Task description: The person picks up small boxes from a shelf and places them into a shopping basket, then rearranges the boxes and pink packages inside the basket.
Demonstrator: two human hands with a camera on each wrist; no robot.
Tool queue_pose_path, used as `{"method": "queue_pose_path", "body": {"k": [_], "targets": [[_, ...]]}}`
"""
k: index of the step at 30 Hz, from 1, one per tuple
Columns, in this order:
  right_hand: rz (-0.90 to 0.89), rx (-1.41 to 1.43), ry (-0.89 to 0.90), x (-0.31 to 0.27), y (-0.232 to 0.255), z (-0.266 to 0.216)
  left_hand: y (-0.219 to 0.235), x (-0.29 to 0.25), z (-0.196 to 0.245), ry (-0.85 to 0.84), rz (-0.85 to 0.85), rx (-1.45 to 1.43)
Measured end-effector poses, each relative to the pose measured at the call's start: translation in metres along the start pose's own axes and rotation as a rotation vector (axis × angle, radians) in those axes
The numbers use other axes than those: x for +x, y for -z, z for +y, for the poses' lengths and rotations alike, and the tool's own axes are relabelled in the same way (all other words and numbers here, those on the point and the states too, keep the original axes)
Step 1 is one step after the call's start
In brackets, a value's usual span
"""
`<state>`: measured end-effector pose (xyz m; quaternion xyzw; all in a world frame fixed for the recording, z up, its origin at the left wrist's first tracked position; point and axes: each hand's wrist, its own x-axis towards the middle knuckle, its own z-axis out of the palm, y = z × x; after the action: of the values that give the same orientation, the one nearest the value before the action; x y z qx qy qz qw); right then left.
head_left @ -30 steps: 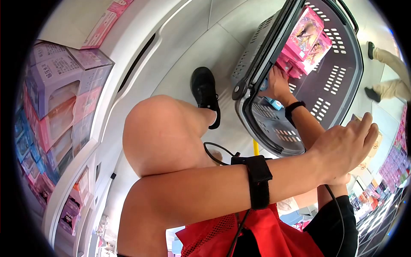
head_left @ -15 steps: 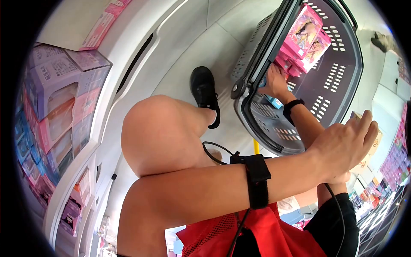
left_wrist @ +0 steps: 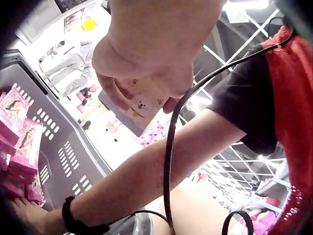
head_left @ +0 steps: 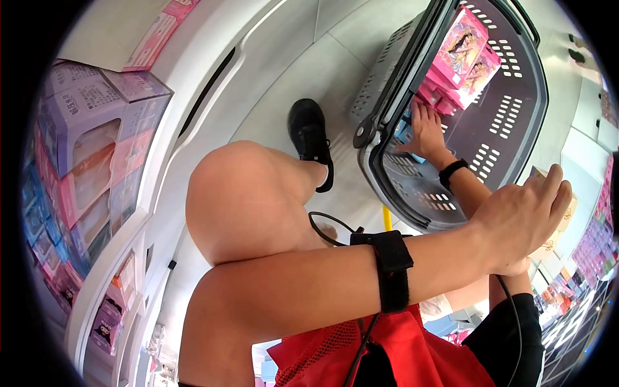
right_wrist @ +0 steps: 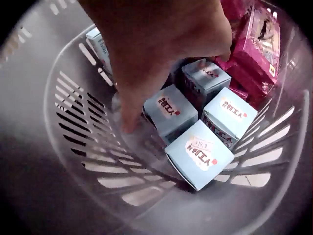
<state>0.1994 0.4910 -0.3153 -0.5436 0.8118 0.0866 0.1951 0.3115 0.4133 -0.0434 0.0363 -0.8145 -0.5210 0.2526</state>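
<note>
1. The grey shopping basket (head_left: 509, 122) holds four light blue boxes (right_wrist: 198, 154) in its corner, with pink boxes (head_left: 461, 55) stacked beside them along one wall.
2. The right hand (head_left: 427, 126) reaches inside the basket, fingers straight, one fingertip (right_wrist: 128, 125) pressing against the slotted wall just beside the nearest blue box; it grips nothing.
3. The left hand (head_left: 519, 222) is raised outside the basket, fingers curled round a tan card (left_wrist: 142, 100).
4. A bare knee (head_left: 242, 197) and black shoe (head_left: 309, 138) sit between the basket and the store shelves of boxed toys (head_left: 90, 161).
</note>
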Motion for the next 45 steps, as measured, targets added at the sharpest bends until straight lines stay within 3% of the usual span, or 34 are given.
{"method": "queue_pose_path", "body": {"k": [6, 12, 14, 17, 26, 45], "targets": [[-0.006, 0.034, -0.016, 0.001, -0.012, 0.014, 0.003, 0.001, 0.001, 0.014, -0.039, -0.018], [0.021, 0.006, 0.11, -0.004, -0.015, 0.025, 0.002, -0.002, -0.001, -0.002, 0.019, -0.004], [0.033, 0.016, 0.132, -0.003, -0.011, 0.026, 0.003, 0.0, 0.002, 0.035, -0.134, -0.016], [0.045, 0.026, 0.138, -0.007, -0.009, 0.031, 0.002, -0.002, 0.002, 0.01, -0.022, 0.02], [-0.518, -0.091, -0.343, -0.015, 0.028, 0.015, -0.001, -0.005, 0.002, 0.012, -0.004, 0.006], [-0.295, -0.027, -0.301, -0.021, -0.003, 0.035, 0.0, -0.007, 0.002, 0.004, -0.026, 0.068]]}}
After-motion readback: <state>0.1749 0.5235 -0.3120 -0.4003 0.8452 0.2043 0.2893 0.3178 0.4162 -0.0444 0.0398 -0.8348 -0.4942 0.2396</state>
